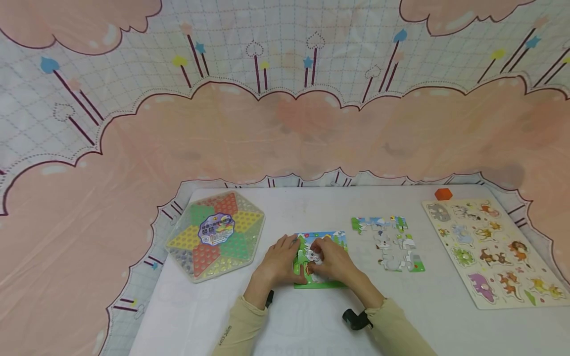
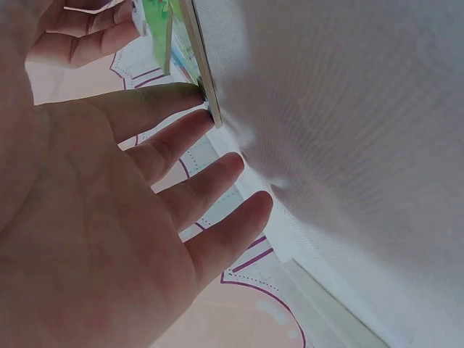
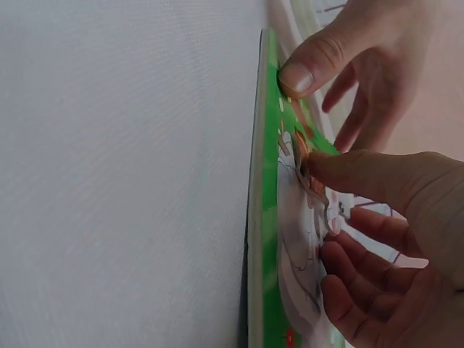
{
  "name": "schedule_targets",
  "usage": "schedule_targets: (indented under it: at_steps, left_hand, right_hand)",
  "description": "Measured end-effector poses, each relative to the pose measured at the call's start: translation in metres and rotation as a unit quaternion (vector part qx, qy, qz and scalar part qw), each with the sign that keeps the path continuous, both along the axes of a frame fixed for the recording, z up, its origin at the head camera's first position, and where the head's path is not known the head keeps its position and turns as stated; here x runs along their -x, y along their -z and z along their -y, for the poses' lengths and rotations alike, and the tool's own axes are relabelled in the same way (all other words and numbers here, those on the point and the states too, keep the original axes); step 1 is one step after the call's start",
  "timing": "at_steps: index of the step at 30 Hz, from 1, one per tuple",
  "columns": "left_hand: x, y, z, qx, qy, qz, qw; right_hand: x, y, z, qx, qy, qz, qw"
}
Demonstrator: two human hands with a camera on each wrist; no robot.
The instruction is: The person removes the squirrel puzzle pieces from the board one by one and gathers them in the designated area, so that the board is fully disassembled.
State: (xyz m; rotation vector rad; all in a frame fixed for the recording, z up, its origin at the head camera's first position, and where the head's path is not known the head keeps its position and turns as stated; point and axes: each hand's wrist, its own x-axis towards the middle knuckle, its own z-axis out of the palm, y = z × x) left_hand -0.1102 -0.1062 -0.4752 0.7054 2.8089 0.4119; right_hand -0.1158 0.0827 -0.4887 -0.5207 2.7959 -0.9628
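Note:
In the head view a jigsaw board [image 1: 320, 285] with a green border and a cartoon animal picture lies mid-table. My left hand [image 1: 278, 262] rests at its left side, thumb pressing the near left part; the left wrist view has those fingers stretched out, two fingertips at the board's edge. Over the middle of the picture my right hand [image 1: 335, 261] pinches a puzzle piece [image 3: 312, 174] between thumb and fingers. That piece stands tilted up from the board surface, its green side [image 2: 157, 32] visible in the left wrist view.
Right of the board lie loose, partly joined puzzle pieces [image 1: 392, 264]. Farther right is a wooden animal puzzle board [image 1: 503, 232], with an orange hexagonal block [image 1: 443, 194] at its far edge. A hexagonal Chinese checkers box [image 1: 240, 242] lies on the left of the white table [image 1: 307, 326].

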Motion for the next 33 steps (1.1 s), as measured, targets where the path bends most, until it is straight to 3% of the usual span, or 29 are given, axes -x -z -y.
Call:
schedule_targets:
  at_steps: [7, 15, 33]
  left_hand:
    - [0.000, 0.000, 0.000, -0.005, -0.008, 0.002, 1.0000]
    - [0.000, 0.000, -0.001, -0.002, -0.010, 0.006, 0.9999]
    - [0.000, 0.000, 0.000, 0.000, -0.006, -0.004, 1.0000]
  right_hand:
    - [0.004, 0.005, -0.004, 0.072, -0.011, 0.008, 0.9973]
    - [0.009, 0.009, -0.011, 0.156, -0.047, 0.019, 0.9864]
    - [0.013, -0.002, -0.026, 0.157, -0.022, 0.017, 0.9873]
